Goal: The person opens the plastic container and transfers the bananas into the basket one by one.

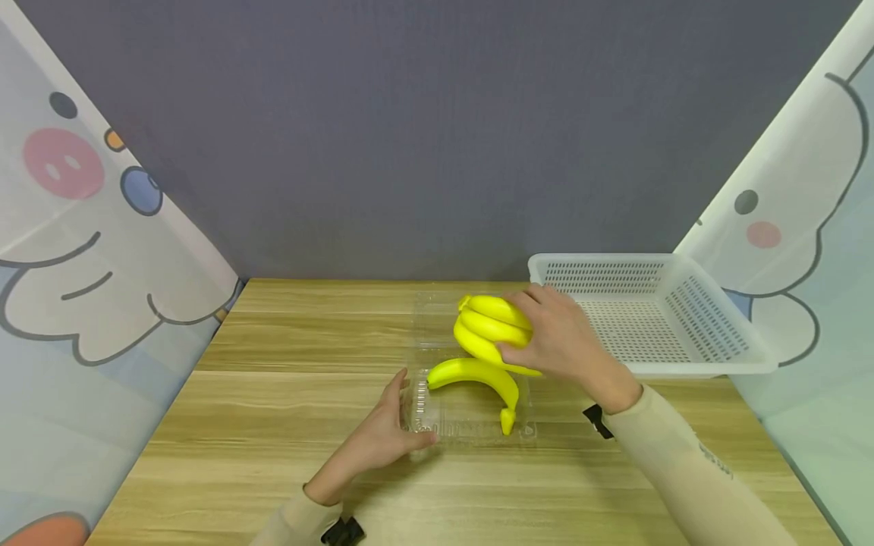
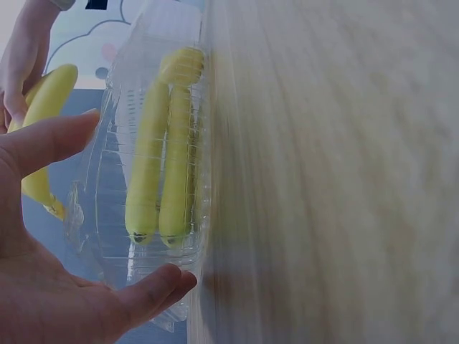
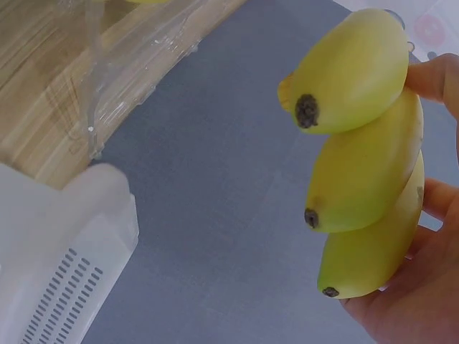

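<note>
My right hand (image 1: pixel 563 341) grips a bunch of yellow bananas (image 1: pixel 493 327), holding it above the far part of a clear plastic clamshell box (image 1: pixel 471 434). In the right wrist view the rounded, dark-tipped ends of the bunch (image 3: pixel 366 172) face the camera, with fingers along its side. A single curved banana (image 1: pixel 478 370) lies in the near part of the box. Beside the box's near left corner is my left hand (image 1: pixel 378 434), thumb and fingers spread around it. The left wrist view shows the box (image 2: pixel 107 244) between thumb and fingers; whether they press it, I cannot tell.
A white perforated plastic basket (image 1: pixel 703 369) stands at the back right of the wooden table (image 1: pixel 287 425), close to my right forearm. Behind the table rises a grey panel (image 1: pixel 382 144). Cartoon-printed sheets (image 1: pixel 136 303) flank both sides.
</note>
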